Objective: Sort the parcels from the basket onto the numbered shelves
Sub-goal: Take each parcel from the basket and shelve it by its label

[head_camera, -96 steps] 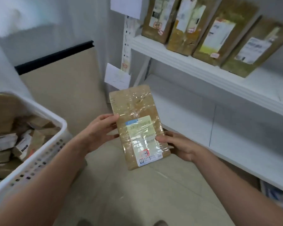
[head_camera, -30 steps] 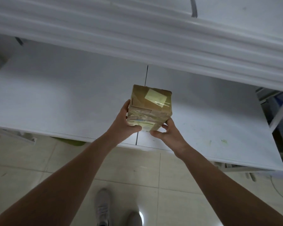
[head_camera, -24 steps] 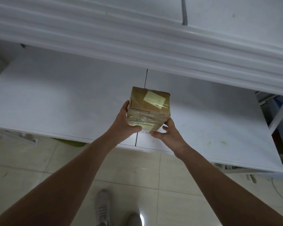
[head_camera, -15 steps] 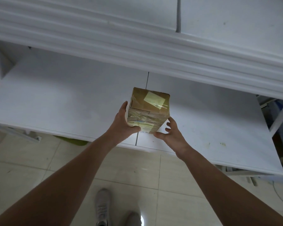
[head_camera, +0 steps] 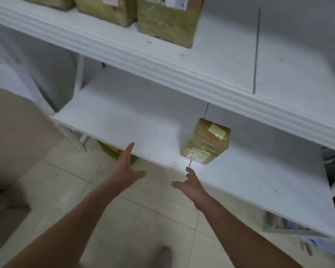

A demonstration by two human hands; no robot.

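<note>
**Parcel point(head_camera: 206, 141) let go, hands pulled back**

Now my left hand point(head_camera: 127, 169) and right hand point(head_camera: 190, 183) hang spread and empty above the tiled floor point(head_camera: 143, 219). It stands on the white lower shelf point(head_camera: 124, 120) near the front edge; more parcels point(head_camera: 166, 18) sit on the upper shelf point(head_camera: 220, 60).

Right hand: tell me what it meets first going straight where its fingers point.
Probably the front edge of the lower shelf, just ahead of the right hand; if it clears the board, the taped parcel standing beyond. Depth is hard to judge.
</note>
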